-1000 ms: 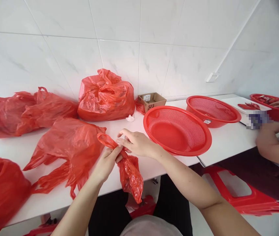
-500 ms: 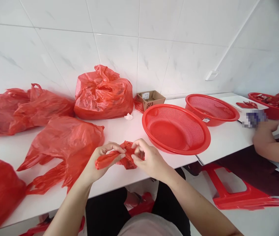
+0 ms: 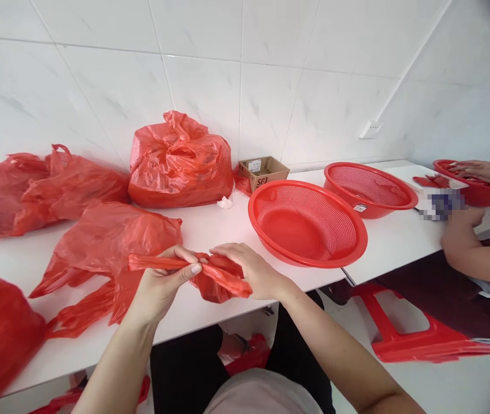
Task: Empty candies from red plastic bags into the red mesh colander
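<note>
Above the table's front edge, my left hand (image 3: 163, 282) pinches a bunched red plastic bag (image 3: 217, 287) between thumb and fingers. One twisted strip of the bag sticks out to the left past that hand, and another slants down to the right. My right hand (image 3: 260, 273) is closed around the bag's right side, its fingertips partly hidden behind the plastic. A flattened red plastic bag (image 3: 128, 236) with loose handles lies just left of my left hand. The nearer red basket (image 3: 352, 256), a perforated one, stands beyond my right hand.
Full red bags line the wall, one large bag (image 3: 180, 167) in the middle. A small cardboard box (image 3: 266, 172) and a crumpled white tissue (image 3: 225, 202) lie near it. Another red basket (image 3: 370, 190) stands behind. At right, a co-worker's hand (image 3: 482, 171) reaches into a basin (image 3: 482, 195).
The bag in my hands has been stretched into a longer twisted strip, pointing left and right. My right hand has turned and moved behind it. The co-worker's hand has moved left over the basin.
</note>
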`<state>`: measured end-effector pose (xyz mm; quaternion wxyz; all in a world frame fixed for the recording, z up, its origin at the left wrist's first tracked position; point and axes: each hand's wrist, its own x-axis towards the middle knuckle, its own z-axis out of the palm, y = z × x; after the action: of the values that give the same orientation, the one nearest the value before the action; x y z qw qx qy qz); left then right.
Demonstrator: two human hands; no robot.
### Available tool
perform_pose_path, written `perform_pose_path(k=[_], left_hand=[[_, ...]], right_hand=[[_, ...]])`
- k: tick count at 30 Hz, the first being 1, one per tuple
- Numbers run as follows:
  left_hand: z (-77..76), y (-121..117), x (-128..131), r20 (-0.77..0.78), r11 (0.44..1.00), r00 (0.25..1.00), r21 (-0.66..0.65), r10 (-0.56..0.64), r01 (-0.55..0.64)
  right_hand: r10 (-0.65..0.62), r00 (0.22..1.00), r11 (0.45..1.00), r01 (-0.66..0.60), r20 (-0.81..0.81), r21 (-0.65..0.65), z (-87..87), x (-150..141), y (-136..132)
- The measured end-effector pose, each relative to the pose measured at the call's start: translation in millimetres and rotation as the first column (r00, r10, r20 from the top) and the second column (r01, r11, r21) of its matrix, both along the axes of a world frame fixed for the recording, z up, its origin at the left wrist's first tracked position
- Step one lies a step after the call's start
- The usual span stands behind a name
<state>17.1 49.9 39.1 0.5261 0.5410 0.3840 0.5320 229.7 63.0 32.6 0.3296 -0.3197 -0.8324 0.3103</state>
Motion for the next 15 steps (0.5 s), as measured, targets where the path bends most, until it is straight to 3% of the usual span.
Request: perform_pose_path(k=[3,6,8,11,15], left_hand=[[1.8,-0.4,13.1,-0.054,0.998,0.998,-0.053,-0.025,0.022],[3.9,-3.5,21.8,-0.062,0.998,0.998,-0.066,-0.023,0.019],[4.3,-5.6,20.1,-0.064,0.998,0.998,-0.058,0.024,-0.028],[3.7,-6.6,11.5,-0.089,0.998,0.996,-0.062,0.027,-0.032],[-1.1,-3.0,6.3,-0.223,0.999,0.975,0.033,0.007,0.001]], right_hand=[[-0.001,0.998,0.997,-0.004,-0.065,-0.074,9.4,-13.3,-6.9],[-0.192,0.981,0.969,0.184,-0.036,-0.164,-2.0,-30.8,-7.4],[-0.246,0.969,0.966,0.248,0.034,-0.078,-14.8,-35.1,-3.1],[-0.202,0.968,0.977,0.188,0.152,0.101,-27.6,-28.0,3.4],[-0.176,0.974,0.983,0.166,0.14,0.081,-27.9,-13.2,-0.4]])
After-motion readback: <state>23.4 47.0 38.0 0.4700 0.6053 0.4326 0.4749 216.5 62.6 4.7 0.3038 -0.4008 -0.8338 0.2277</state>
